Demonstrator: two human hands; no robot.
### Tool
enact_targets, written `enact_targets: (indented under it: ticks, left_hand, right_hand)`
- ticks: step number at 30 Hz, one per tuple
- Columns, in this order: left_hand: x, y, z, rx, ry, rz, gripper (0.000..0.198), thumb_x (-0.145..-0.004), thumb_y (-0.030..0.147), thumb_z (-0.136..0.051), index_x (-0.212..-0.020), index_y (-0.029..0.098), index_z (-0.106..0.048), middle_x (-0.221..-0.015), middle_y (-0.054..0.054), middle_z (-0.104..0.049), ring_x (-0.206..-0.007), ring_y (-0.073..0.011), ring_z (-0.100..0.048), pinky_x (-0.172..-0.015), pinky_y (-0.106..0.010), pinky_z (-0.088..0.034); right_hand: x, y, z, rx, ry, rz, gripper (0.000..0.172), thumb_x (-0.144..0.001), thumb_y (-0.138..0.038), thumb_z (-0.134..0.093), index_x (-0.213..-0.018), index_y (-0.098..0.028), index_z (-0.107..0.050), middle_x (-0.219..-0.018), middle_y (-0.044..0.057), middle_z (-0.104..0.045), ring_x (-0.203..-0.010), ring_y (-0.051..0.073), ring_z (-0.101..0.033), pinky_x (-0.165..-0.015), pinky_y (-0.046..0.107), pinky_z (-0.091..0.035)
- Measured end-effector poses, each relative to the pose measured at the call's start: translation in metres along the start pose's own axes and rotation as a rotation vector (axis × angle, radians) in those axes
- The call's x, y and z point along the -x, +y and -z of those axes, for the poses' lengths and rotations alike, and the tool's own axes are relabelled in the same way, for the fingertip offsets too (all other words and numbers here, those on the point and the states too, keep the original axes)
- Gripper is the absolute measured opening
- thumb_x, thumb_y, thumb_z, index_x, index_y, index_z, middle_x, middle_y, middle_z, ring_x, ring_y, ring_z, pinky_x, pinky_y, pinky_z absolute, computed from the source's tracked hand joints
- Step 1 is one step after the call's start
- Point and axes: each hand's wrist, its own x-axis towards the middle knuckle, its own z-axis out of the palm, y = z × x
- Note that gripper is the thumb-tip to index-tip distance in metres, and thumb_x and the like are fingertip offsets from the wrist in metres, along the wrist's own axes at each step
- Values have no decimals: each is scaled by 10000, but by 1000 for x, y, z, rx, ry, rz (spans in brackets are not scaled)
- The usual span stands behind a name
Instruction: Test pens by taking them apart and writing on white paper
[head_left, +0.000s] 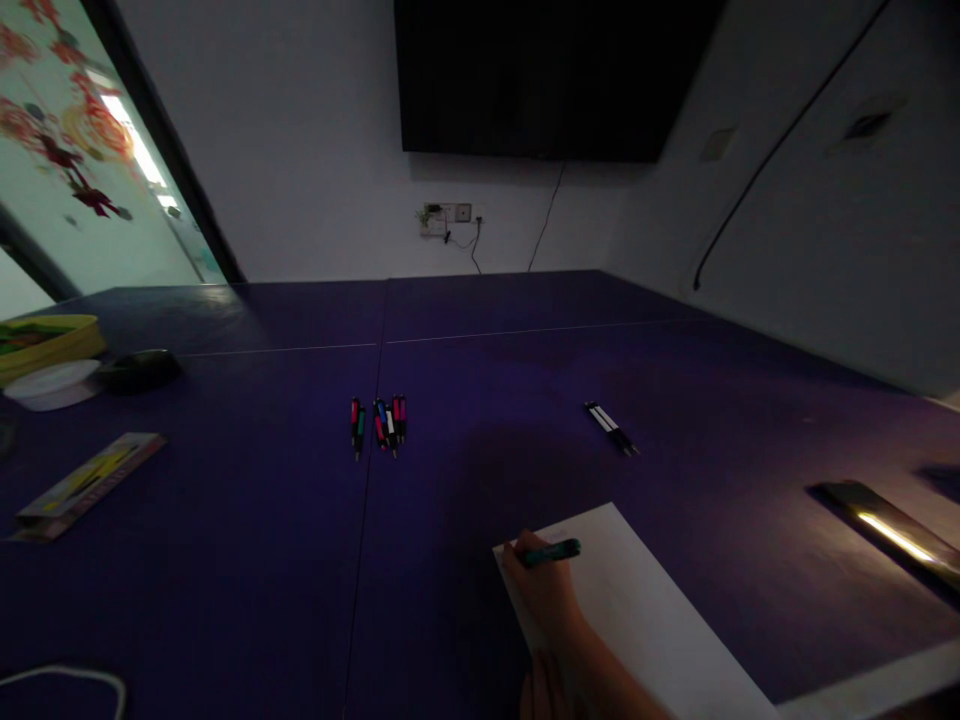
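A: Where is the pen, and how are the hands set?

B: The teal-barrelled pen (556, 551) is gripped in the right hand (544, 578), at about ten o'clock on the white sheet of paper (645, 610); the left hand (544, 690) shows only as a few fingers at six o'clock from the right one, so I cannot tell whether it is pressing on anything

A: What would make for good work here?

B: I'd anchor the sheet with the left hand's fingers, since it lies askew on the purple table (457, 360); I'd also hold the pen lightly and let the side of the right hand glide; the tip is hidden behind the fingers, so a grip slightly further back would probably help the view

A: And the pose?

B: The right forearm comes in from five o'clock, crossing the paper; the knuckles face up, the fingers bunch round the barrel, and its rear end points to three; two white-and-black pens (611, 428) lie apart at one o'clock from that hand, a cluster of coloured pens (390, 424) between ten and eleven
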Motion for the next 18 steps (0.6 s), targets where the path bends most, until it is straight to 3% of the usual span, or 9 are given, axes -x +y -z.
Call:
enact_targets:
  ticks: [3, 6, 11, 18]
  left_hand:
    - [-30, -25, -22, 18, -3, 56, 351, -820, 351, -423, -1118, 189, -512, -1174, -101, -514, -1049, -317, -482, -822, -500, -417]
    - [-52, -41, -42, 43, -5, 91, 358, -818, 335, -411, -1132, 197, -513, -1159, -104, -536, -1014, -344, -510, -745, -499, -455]
    - [-65, -43, -59, 84, -13, 121, 382, -810, 307, -427, -1163, 174, -488, -1166, -126, -533, -988, -340, -533, -709, -471, -480]
    - [-72, -38, -64, 106, -10, 143, 412, -789, 318, -468, -1179, 186, -478, -1226, -121, -486, -1032, -356, -500, -751, -500, -465]
  right_hand:
    - [0, 1, 1, -20, -7, -6, 219, -628, -308, -455, -462, -217, -346, -391, -59, -358, -398, 88, -341, -399, 216, -257]
    - [0, 1, 3, -31, -9, -15, 219, -617, -307, -464, -453, -214, -351, -392, -59, -360, -407, 88, -344, -403, 215, -255]
    - [-1, 0, 5, -18, 8, -38, 216, -618, -317, -463, -451, -213, -375, -390, -55, -366, -407, 95, -349, -409, 225, -252]
    - [-2, -1, 7, -6, 26, -35, 252, -641, -353, -460, -444, -215, -382, -390, -50, -367, -408, 102, -356, -415, 230, -258]
